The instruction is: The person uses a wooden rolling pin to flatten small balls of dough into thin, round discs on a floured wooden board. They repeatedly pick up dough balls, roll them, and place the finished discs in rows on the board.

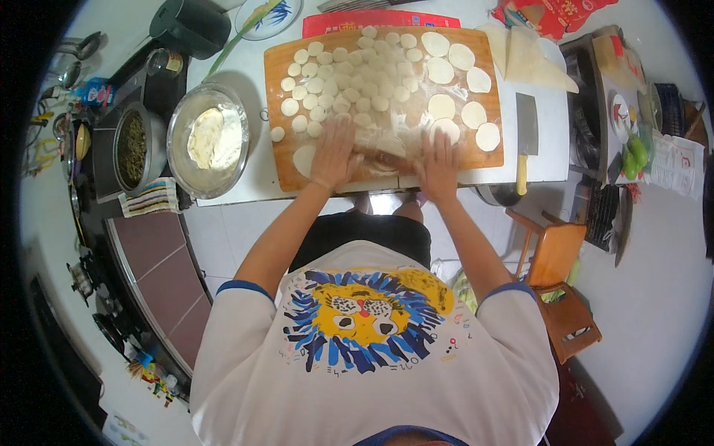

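Observation:
My left hand (335,154) lies with fingers stretched forward near the front edge of a floured wooden board (494,89). My right hand (439,165) lies likewise further right, its fingertips over a dough round (446,129). Between the palms runs a brown rolling pin (385,159); its ends are hidden at my hands. Left of my left hand sits a flattened dough round (303,159). Many small dough pieces (289,107) cover the board's left and middle. Several rolled-out wrappers (440,70) lie along its right side.
A steel bowl with a dough lump (210,141) stands left of the board. Further left is a pot of dark green filling (132,149) beside a striped cloth (151,198). A cleaver (526,126) lies right, its yellow handle toward me. A wooden chair (559,256) stands on the right.

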Demonstrator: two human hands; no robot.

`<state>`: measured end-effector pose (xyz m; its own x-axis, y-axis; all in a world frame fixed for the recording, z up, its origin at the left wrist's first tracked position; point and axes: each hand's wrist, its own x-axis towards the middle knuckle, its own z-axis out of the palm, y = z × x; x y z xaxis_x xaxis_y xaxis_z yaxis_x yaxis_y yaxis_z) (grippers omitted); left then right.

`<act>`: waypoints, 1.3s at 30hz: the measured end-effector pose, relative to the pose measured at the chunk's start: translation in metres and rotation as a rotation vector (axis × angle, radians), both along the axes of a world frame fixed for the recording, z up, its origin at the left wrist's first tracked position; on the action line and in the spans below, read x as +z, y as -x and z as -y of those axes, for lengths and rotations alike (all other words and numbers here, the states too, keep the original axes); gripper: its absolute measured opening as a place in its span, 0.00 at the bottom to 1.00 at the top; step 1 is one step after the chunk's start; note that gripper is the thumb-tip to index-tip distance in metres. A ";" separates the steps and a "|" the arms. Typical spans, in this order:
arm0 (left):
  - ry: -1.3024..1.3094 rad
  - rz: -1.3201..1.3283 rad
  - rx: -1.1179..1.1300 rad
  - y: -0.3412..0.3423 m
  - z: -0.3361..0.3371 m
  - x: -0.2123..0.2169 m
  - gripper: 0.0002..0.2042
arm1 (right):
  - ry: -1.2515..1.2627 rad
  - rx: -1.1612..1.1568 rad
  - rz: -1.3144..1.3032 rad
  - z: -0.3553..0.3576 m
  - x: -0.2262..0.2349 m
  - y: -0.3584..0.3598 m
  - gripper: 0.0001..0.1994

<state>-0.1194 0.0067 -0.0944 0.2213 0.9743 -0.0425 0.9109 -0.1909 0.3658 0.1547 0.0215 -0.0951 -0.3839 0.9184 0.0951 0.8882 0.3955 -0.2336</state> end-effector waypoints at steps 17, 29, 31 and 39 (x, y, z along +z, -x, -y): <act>0.034 -0.011 -0.252 -0.083 0.027 -0.034 0.38 | 0.013 -0.404 -0.517 -0.011 0.014 -0.046 0.13; 0.104 0.051 -0.080 -0.092 -0.047 -0.026 0.16 | 0.133 -0.475 -0.633 0.009 0.021 -0.039 0.14; 0.151 0.219 0.196 -0.100 -0.049 -0.033 0.15 | 0.068 -0.452 -0.606 0.012 0.016 -0.039 0.14; 0.263 0.270 0.081 -0.075 -0.058 -0.018 0.11 | 0.089 -0.468 -0.642 0.015 0.016 -0.036 0.14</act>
<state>-0.0447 0.0650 -0.1128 0.1819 0.9525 -0.2442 0.7834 0.0097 0.6214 0.1903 0.0069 -0.0789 0.1480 0.9853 0.0857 0.6386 -0.0291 -0.7690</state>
